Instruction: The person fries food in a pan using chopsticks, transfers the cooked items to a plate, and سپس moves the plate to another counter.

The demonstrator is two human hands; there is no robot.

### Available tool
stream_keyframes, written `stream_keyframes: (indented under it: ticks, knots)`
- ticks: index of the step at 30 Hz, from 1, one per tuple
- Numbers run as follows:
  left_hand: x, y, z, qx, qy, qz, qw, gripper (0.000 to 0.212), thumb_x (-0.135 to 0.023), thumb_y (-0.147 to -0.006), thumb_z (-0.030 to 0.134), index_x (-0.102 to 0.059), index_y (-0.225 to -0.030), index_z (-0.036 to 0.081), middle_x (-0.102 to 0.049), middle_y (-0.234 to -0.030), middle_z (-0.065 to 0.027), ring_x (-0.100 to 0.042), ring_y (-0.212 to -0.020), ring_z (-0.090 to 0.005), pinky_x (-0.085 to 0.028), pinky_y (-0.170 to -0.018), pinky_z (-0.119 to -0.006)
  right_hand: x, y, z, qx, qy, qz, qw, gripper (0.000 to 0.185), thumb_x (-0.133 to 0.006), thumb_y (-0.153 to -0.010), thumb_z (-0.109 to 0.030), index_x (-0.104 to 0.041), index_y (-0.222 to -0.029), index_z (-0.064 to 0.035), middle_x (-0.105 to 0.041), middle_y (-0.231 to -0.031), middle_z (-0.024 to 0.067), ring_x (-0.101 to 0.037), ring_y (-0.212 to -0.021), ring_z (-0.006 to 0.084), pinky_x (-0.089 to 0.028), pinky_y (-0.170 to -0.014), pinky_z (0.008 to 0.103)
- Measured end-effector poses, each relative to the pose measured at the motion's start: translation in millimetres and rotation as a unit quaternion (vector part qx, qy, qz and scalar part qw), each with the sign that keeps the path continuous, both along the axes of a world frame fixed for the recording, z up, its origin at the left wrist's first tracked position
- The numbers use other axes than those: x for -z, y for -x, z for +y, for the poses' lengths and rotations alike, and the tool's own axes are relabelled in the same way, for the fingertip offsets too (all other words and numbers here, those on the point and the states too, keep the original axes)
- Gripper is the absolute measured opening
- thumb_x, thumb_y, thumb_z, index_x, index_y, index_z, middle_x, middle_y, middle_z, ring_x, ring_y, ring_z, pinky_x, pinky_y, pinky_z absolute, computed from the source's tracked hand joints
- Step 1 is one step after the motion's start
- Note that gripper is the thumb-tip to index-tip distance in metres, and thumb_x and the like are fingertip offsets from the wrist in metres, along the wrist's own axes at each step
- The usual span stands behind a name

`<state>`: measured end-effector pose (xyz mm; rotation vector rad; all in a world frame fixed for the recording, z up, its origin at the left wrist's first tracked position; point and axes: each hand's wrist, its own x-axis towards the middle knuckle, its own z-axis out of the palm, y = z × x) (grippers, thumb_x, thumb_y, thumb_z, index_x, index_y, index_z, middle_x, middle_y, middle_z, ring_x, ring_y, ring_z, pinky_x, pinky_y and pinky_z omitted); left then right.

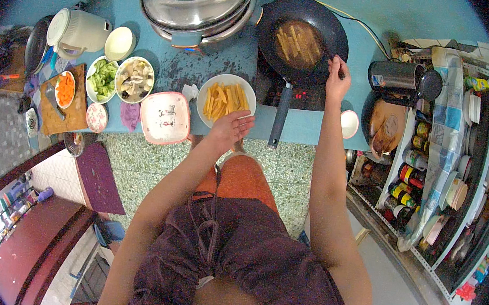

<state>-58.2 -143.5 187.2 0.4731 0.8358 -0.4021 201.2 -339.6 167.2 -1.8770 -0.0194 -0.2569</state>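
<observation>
My right hand (338,78) is closed around a thin dark utensil at the right rim of a black wok (275,58). Most of the utensil is hidden by my fingers and blends into the dark wall. Several fried potato sticks (297,40) lie in brownish oil in the wok, which sits on a black induction cooktop (268,94) with lit red indicators. Over the near rim of a white plate (199,115) rests my left hand (231,129), fingers slightly apart and nothing visible in it. Golden fries (223,99) are piled on that plate.
A lidded steel pot (196,6) stands at the back. Bowls of broccoli (101,79), mushrooms (134,80) and carrots (65,90) stand left, near a knife (53,102) on a wooden board (73,120). The wok's handle (279,120) overhangs the front edge. Shelves (406,168) flank the right.
</observation>
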Motion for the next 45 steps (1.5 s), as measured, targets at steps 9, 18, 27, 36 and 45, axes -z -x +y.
stream_keyframes:
  ticks: [9,18,27,36,45]
  knots:
    - [-1,3,0,0.010,-0.007,0.006,1.000,0.035,-0.039,-0.091,0.027,-0.049,-0.118,0.007,-0.054,-0.113,-0.0078,-0.052,-0.099,-0.0174,-0.041,-0.088,-0.030,12,0,25,-0.064,0.149,-0.009,0.987,0.028,-0.059,-0.083,-0.025,-0.062,-0.100,-0.0029,-0.061,-0.098,0.0143,-0.059,-0.091,0.0245,-0.044,-0.082,0.0317]
    - [2,5,0,0.001,0.006,-0.005,1.000,0.034,-0.040,-0.091,0.026,-0.050,-0.117,0.007,-0.055,-0.112,-0.0075,-0.053,-0.098,-0.0176,-0.041,-0.087,-0.030,7,17,21,-0.166,0.093,0.069,0.979,0.026,-0.057,-0.084,-0.023,-0.064,-0.097,-0.0013,-0.063,-0.097,0.0129,-0.059,-0.093,0.0206,-0.043,-0.084,0.0294]
    - [1,7,2,-0.011,0.009,-0.009,1.000,0.034,-0.039,-0.091,0.026,-0.049,-0.117,0.007,-0.055,-0.111,-0.0072,-0.052,-0.099,-0.0177,-0.040,-0.088,-0.030,-36,41,17,-0.179,-0.080,0.175,0.965,0.032,-0.053,-0.088,-0.023,-0.059,-0.095,0.0084,-0.063,-0.093,0.0114,-0.064,-0.079,0.0192,-0.051,-0.068,0.0248]
    - [-2,9,-1,0.003,-0.009,-0.007,1.000,0.034,-0.037,-0.092,0.025,-0.048,-0.118,0.007,-0.054,-0.114,-0.0085,-0.052,-0.100,-0.0185,-0.041,-0.087,-0.031,-10,26,17,-0.132,-0.044,0.158,0.978,0.034,-0.059,-0.084,-0.025,-0.060,-0.091,0.0084,-0.064,-0.080,0.0123,-0.064,-0.074,0.0159,-0.050,-0.065,0.0241]
    - [12,20,5,-0.037,0.028,-0.062,0.997,0.036,-0.039,-0.090,0.021,-0.045,-0.122,0.006,-0.051,-0.119,-0.0113,-0.050,-0.107,-0.0220,-0.041,-0.090,-0.032,-15,6,27,-0.140,-0.055,0.102,0.983,0.029,-0.055,-0.087,-0.024,-0.061,-0.093,0.0037,-0.062,-0.085,0.0091,-0.063,-0.074,0.0159,-0.049,-0.066,0.0242]
